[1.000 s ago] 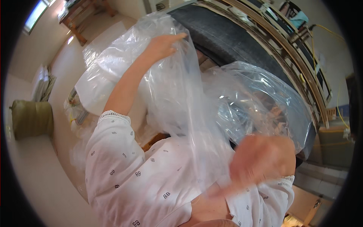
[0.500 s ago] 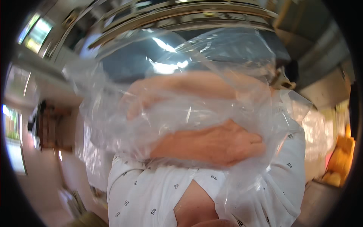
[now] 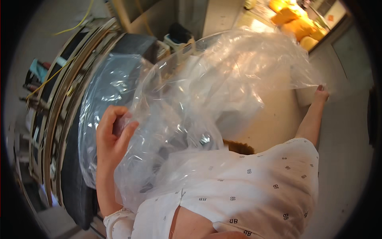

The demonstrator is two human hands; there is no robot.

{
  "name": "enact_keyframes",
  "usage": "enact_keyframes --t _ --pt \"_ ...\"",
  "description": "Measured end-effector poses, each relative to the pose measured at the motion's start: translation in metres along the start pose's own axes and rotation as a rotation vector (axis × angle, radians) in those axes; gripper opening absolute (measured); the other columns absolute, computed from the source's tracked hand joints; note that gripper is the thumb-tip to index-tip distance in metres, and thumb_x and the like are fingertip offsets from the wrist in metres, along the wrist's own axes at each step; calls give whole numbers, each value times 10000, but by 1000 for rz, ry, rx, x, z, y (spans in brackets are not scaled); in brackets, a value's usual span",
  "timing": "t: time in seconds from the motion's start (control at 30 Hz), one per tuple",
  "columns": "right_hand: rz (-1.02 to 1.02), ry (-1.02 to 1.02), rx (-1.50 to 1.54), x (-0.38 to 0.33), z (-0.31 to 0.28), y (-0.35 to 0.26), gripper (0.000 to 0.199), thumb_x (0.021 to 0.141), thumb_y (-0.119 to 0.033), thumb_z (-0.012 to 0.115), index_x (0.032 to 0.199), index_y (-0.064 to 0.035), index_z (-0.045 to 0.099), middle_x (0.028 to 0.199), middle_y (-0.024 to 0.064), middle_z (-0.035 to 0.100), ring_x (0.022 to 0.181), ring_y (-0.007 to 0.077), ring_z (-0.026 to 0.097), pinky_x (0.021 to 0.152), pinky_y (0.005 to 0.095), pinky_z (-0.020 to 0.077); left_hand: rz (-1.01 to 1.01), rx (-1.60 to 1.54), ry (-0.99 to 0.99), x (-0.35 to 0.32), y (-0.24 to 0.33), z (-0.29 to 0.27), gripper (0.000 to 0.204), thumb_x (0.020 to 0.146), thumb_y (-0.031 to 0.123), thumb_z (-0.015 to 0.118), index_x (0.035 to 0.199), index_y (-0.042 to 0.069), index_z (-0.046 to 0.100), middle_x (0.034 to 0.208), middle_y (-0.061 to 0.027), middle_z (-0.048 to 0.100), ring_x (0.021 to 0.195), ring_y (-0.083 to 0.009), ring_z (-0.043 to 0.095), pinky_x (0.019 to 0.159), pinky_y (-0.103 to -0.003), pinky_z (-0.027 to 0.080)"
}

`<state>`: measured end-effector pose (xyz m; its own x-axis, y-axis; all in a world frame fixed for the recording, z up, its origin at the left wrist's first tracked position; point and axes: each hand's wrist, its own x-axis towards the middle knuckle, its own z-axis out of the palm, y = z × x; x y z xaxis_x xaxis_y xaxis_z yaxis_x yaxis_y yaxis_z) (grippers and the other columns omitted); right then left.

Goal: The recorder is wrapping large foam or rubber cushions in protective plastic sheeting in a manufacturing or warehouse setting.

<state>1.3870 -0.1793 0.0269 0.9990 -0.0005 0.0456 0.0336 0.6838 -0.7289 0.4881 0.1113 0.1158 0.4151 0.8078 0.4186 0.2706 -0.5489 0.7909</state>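
A large, crumpled clear plastic sheet (image 3: 175,103) spreads across the view in front of my body, from beside the dark padded surface on the left to the far right. On the left, my left hand (image 3: 113,129) is raised with curled fingers and bent thumb, closed loosely on the film; just how much plastic lies in the grip is partly hidden. With my right arm stretched out to the right, my right hand (image 3: 322,94) pinches a corner of the same sheet and pulls it out wide. Folds of the film rest against my shirt front.
At the left stands a long dark padded surface (image 3: 75,187) with layered rails (image 3: 51,139) and yellow cords (image 3: 59,71). A light container holding a dark item (image 3: 179,34) is beyond it. Yellow-orange bundles (image 3: 298,22) lie at the far right, near a pale cabinet (image 3: 221,22).
My arms, crossed within the plastic before, are now spread apart. My right hand has swung far right with the sheet's corner. The view has turned to the right.
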Motion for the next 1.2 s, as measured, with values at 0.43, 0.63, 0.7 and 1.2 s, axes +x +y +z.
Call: enact_keyframes --t 0.43,0.63,0.7,1.2 --pt "-318 -1530 -685 -540 278 111 393 773 -164 638 1133 -69 512 1046 120 579 991 209 548 844 304 423 384 384 -128 129 73 104 157 746 15 547 899 51 557 810 -103 527 684 -281 549 604 -311 444" --pt "-621 -1349 -534 -551 295 111 65 797 -142 594 799 -78 585 639 57 601 587 201 604 533 293 458 123 806 -307 125 43 25 71 723 -20 527 792 -6 537 756 -100 483 663 -271 527 581 -335 404" --pt "-808 -1278 -548 -548 298 117 63 794 -156 601 778 -101 576 656 62 596 599 247 591 527 313 464 260 1001 -173 126 19 -2 42 740 27 553 778 11 541 768 -101 492 679 -298 532 598 -354 407" --pt "-800 -1076 -1001 -428 276 137 179 854 -198 569 951 -56 619 813 73 642 693 134 577 660 240 442 -122 1314 59 106 -34 -153 266 818 329 521 937 109 611 798 -137 617 798 -331 593 661 -392 461"
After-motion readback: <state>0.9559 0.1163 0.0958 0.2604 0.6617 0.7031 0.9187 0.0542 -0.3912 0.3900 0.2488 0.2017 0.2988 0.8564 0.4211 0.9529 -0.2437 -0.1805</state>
